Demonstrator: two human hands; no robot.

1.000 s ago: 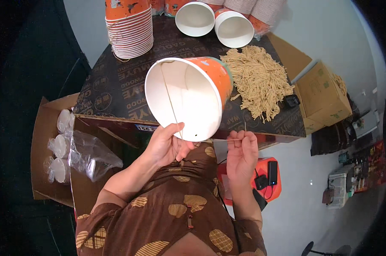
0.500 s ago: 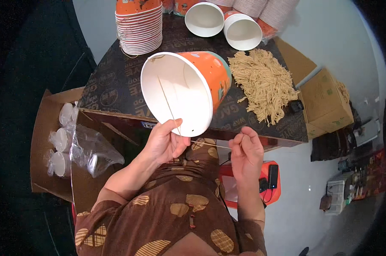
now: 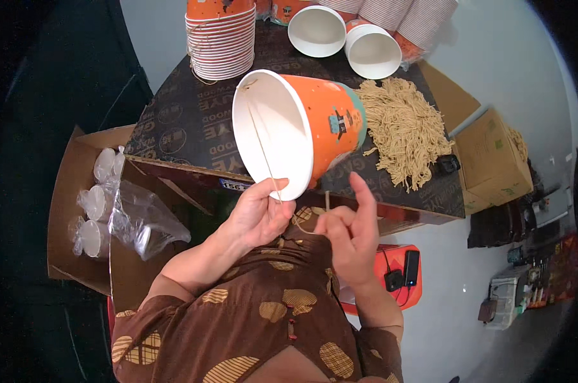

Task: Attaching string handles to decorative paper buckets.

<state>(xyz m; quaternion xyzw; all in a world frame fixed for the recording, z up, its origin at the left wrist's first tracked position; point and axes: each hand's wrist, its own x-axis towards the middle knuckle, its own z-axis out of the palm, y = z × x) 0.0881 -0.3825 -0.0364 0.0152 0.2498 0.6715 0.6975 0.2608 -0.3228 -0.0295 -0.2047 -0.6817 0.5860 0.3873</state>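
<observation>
A large orange paper bucket (image 3: 330, 121) with a white inside lies tilted over the table's front edge, its mouth toward me. My left hand (image 3: 260, 216) is closed on the near part of its rim, thumb inside and fingers outside. A thin tan cord (image 3: 261, 145) runs from the far side of the rim across the mouth and under my left thumb. Beyond that thumb the cord sags to my right hand (image 3: 352, 236), which pinches it with a short end sticking up. My right index finger points upward.
A pile of tan cords (image 3: 404, 131) lies right on the dark table (image 3: 193, 121). Stacked buckets (image 3: 222, 48) stand far left; two loose ones (image 3: 373, 52) lie at the back. A carton (image 3: 78, 210) with bagged white lids is at left, a red stool (image 3: 397, 281) below right.
My right hand has moved left and nearer the bucket, and the cord between my hands has gone from taut to slack. The bucket has turned slightly, showing more of its side.
</observation>
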